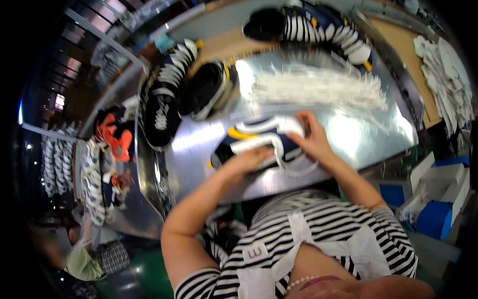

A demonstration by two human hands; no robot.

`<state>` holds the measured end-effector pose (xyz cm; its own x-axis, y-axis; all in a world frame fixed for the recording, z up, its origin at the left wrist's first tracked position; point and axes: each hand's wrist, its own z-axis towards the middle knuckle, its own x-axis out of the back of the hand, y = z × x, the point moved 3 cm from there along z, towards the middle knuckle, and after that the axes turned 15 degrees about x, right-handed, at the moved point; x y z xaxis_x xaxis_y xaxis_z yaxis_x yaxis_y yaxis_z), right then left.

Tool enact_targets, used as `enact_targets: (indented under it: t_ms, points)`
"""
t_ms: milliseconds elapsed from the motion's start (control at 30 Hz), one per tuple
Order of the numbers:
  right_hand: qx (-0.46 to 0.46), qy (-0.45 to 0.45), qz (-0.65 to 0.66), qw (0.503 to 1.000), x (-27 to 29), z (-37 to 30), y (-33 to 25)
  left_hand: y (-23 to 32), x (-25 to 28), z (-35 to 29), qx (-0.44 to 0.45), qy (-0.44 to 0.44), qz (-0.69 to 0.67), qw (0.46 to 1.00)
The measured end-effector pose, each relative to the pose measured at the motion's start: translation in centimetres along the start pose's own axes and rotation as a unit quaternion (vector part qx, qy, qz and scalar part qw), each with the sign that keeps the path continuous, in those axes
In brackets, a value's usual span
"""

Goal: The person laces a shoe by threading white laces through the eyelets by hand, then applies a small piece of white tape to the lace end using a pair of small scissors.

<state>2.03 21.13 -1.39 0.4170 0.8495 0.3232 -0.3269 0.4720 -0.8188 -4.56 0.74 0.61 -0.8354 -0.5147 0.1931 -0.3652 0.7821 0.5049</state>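
Observation:
A navy shoe upper (256, 128) with white bands and a yellow patch lies on its side on the shiny metal table, close to the front edge. My left hand (254, 159) is closed on its near side, fingers pressed along a white band. At the right end, my right hand (314, 139) grips the upper with thumb and fingers. From the near side, a loose white lace (302, 172) loops down below my right hand. Just beyond, a bundle of white laces (318, 89) is spread over the tabletop (191, 149).
A dark shoe (205, 89) stands behind, beside a row of nested shoes (167, 92); another row (318, 30) lines the back edge. White pieces (443, 79) hang at right above blue-and-white boxes (430, 214). Orange pieces (114, 137) lie left. Another person (87, 264) is at lower left.

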Motion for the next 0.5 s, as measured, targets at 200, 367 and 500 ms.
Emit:
enact_targets:
  t_ms: [200,367,500]
  points:
    - [-0.081,-0.01,0.056,0.995,-1.5,-0.4,0.2,-1.0,0.2,0.9,-0.054,-0.001,-0.126,0.991]
    - [-0.174,0.019,0.093,0.98,-0.4,-0.7,1.3,-1.0,1.5,1.8,-0.252,0.314,0.051,0.914]
    - [-0.24,-0.028,0.137,0.961,-0.4,-0.3,1.4,-0.1,1.4,2.0,-0.251,0.197,0.003,0.948]
